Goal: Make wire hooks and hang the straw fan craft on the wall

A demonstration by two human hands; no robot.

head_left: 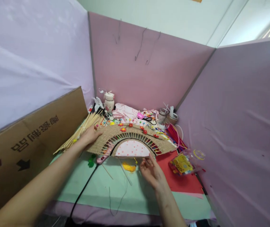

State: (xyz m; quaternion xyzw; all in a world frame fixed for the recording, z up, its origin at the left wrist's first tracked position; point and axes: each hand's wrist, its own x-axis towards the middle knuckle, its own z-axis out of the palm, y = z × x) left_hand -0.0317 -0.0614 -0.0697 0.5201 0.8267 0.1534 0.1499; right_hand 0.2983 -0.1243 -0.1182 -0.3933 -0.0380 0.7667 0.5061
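A wide burlap fan is held up over the table, with thin sticks showing through its open band. Red flowers on a dark twig run along its upper part, and pink dots cover its white half-round centre. My left hand is closed on the fan's left end. At the lower edge, right of the middle, the fingers of my right hand are curled against the fan. Partly behind the fan, a pink hot glue gun lies with its black cord running toward me.
Bamboo sticks are piled at left beside a cardboard sheet. Red paper and a clear plastic jar are at right. A yellow tassel lies in front. Behind stand a white bottle and cups.
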